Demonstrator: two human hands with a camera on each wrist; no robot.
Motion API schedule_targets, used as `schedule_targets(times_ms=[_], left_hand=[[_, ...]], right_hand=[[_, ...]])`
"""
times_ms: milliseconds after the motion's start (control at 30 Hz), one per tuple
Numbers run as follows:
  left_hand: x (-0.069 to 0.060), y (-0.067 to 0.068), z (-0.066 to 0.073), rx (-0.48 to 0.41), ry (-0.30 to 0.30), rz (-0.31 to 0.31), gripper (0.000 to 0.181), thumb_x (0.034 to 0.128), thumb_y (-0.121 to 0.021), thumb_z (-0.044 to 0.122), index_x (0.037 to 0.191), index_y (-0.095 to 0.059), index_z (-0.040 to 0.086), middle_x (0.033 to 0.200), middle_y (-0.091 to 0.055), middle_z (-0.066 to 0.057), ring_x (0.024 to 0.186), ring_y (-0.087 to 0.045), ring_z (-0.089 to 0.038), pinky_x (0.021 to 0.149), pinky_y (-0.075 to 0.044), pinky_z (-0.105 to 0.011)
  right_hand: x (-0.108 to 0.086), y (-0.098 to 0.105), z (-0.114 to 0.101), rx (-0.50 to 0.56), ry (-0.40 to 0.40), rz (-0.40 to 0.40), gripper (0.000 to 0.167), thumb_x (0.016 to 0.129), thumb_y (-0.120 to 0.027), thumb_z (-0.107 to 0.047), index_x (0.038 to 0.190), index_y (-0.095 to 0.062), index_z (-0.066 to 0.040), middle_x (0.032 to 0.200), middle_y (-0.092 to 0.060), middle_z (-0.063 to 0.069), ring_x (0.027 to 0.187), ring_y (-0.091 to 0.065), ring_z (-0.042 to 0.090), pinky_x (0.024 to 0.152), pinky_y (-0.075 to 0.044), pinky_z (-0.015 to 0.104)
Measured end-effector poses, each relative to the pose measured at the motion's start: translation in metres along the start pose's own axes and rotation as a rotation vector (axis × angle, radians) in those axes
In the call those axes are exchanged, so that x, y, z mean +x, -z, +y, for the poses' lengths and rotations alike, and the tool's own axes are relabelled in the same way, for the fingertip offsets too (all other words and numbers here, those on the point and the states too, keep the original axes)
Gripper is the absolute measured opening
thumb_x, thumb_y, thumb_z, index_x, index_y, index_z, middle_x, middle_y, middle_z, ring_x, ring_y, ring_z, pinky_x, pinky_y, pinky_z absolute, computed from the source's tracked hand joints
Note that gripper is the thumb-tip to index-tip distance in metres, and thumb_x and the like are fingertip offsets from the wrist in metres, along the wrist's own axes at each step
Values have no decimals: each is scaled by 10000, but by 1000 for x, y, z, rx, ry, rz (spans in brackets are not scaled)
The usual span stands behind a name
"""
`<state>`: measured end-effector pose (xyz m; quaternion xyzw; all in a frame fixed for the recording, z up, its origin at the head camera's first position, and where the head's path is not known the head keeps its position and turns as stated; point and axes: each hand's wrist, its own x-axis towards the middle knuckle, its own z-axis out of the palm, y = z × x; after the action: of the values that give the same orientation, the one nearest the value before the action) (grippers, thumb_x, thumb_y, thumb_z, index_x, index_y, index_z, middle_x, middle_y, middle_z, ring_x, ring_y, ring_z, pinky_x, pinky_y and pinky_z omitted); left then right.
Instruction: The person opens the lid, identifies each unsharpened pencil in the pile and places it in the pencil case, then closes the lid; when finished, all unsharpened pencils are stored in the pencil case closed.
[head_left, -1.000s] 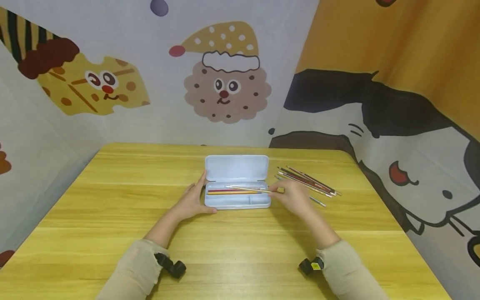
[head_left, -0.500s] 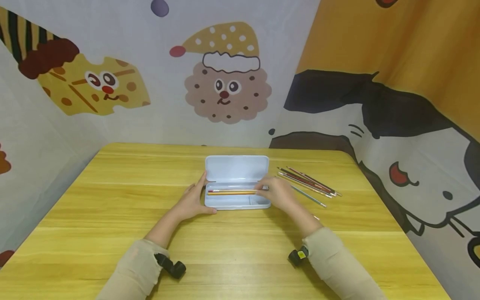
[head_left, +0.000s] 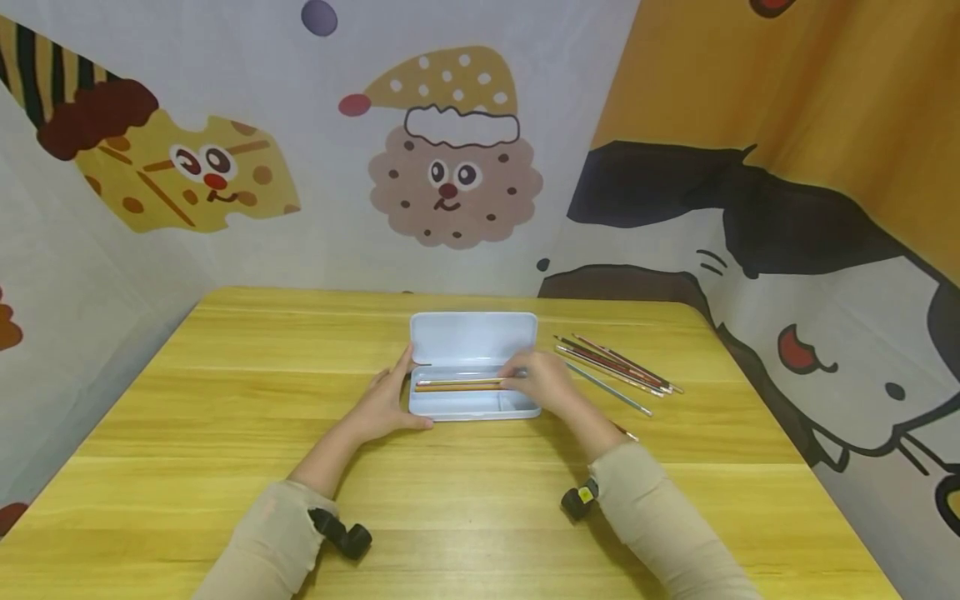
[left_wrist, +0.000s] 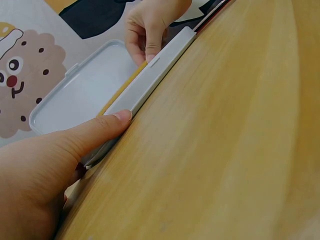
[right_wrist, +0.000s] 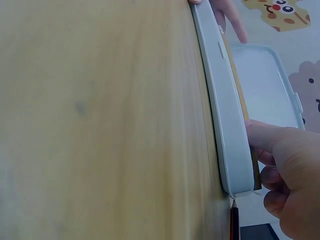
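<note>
A white pencil case [head_left: 457, 412] lies on the table with its lid raised at the back. Its left end is held by my left hand [head_left: 382, 406], thumb along the front wall [left_wrist: 145, 87] and fingers round the side. Inside, yellow pencils [head_left: 457, 386] lie lengthwise in the rear compartment. My right hand [head_left: 547, 381] reaches into the case's right half and pinches a pencil [right_wrist: 256, 175] between thumb and fingers; most of that pencil is hidden by the hand and case wall.
Several pencils [head_left: 618, 365] lie in a loose bundle right of the case, with a blue-grey pencil [head_left: 611, 388] beside them. Another pencil [head_left: 625, 432] pokes out from under the right forearm. A cartoon-print cloth [head_left: 300, 258] hangs behind the wooden table [head_left: 465, 500].
My right hand has moved left from the case's right edge into the case, lowering the pencil that it held above the others. My left hand stays in place.
</note>
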<state>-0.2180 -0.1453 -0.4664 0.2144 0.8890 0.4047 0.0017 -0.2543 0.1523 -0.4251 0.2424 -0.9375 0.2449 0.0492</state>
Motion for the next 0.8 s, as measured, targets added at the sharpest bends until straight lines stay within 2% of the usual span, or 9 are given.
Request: schedule_targets(times_ms=[167,467,633,800], left_hand=[[0,-1,-1,1,21,-10,1360,641,-866,451,1527,128,175,1492,-368,-90,1396,-248,-289,1145,6,-474],[-1,-1,0,-3,-34,7,1356,629,-890,387,1531,75,81,1463,-410,-111,1376,-296,-295,1138,-27,-514],[0,-1,1,4,-34,5,1353,632,-885,392,1530,78,82,1472,-397,-120,1378,-289,-308,1133,-27,-531],[0,-1,0,-2,-26,4,1354,633,-885,388,1531,88,106,1474,-393,-116,1380,-285,-306,1136,-24,-524]], right_hand=[[3,-1,0,16,-45,-44,67,794,-789,-235,856,-762,-232,857,-687,-121,857,-617,123,800,-490,348],[7,0,3,6,-39,-110,77,789,-789,-250,861,-762,-247,925,-703,-106,933,-620,162,873,-469,396],[7,-1,6,30,-44,-124,67,800,-780,-230,849,-759,-271,927,-700,-118,945,-617,154,892,-461,399],[5,-1,8,74,-36,-105,76,801,-777,-216,859,-760,-262,922,-699,-118,945,-618,154,898,-465,397]])
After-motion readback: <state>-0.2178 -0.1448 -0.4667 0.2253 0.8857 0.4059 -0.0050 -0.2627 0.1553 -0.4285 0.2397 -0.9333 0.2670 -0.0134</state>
